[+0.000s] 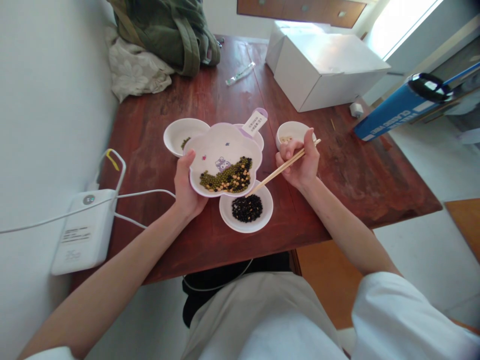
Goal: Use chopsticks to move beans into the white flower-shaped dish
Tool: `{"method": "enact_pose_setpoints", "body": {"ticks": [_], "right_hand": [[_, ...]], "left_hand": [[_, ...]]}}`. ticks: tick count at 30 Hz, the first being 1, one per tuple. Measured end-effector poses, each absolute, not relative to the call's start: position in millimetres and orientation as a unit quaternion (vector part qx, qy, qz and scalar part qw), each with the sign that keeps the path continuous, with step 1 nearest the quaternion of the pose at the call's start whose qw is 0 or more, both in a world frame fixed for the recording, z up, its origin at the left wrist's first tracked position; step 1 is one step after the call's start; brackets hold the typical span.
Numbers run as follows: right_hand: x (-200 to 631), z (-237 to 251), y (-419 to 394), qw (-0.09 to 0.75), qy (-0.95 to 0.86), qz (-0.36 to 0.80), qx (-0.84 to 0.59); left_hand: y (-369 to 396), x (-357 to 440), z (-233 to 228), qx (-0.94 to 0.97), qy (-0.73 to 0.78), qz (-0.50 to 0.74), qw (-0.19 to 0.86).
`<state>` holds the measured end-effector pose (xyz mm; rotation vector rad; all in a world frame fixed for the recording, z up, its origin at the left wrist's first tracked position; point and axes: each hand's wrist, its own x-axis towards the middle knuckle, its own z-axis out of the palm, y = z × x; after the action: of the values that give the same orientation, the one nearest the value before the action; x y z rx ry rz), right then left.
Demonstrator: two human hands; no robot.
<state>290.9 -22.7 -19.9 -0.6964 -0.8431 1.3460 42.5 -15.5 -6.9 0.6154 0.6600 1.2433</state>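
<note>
Table: dark red-brown wooden table, bearing the items listed below.
Box: white cardboard box, at the far right.
Bag: olive-green fabric bag, at the far left, beside a beige patterned cloth.
Bottle: blue cylindrical bottle with black lid, at the table's right edge.
Power bank: white rectangular plastic power bank, on the left near the wall, white cables running from it.
Plate: white scalloped plate with lilac rim, held up in front of the person, overlapping the bowls in view.
Left hand: left hand, clamped on the plate's left edge, thumb on top; well apart from the other hand.
Right hand: right hand, fingers closed around the chopsticks, just in front of the right bowl.
Bowls: left white round bowl, a few green beans inside; near white round bowl, holding black beans; right white round bowl, a few pale pieces inside.
Chopsticks: pale wooden chopsticks, slanting down to the plate's near right edge; contact at the tips cannot be told.
Beans: mixed green, black and pale-yellow beans, gathered along the plate's near side.
</note>
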Motion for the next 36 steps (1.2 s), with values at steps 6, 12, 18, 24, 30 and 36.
{"method": "enact_pose_setpoints", "body": {"ticks": [6,12,18,24,30,36], "right_hand": [[289,-19,-24,0.641,-0.382,0.586,-0.316],[290,-20,-25,0.642,-0.374,0.599,-0.299],[290,-19,-25,0.636,-0.388,0.597,-0.298],[290,-18,-26,0.634,-0.397,0.589,-0.305],[290,-19,-26,0.633,-0.383,0.597,-0.308],[289,-19,-27,0.633,-0.375,0.595,-0.325]], "left_hand": [[-15,42,-10,0.308,0.278,0.567,0.712],[-13,41,-13,0.324,0.296,0.566,0.698],[-12,41,-14,0.338,0.314,0.557,0.69],[-13,41,-14,0.329,0.295,0.563,0.698],[-11,41,-17,0.315,0.294,0.572,0.698],[-10,41,-19,0.313,0.29,0.572,0.7]]}}
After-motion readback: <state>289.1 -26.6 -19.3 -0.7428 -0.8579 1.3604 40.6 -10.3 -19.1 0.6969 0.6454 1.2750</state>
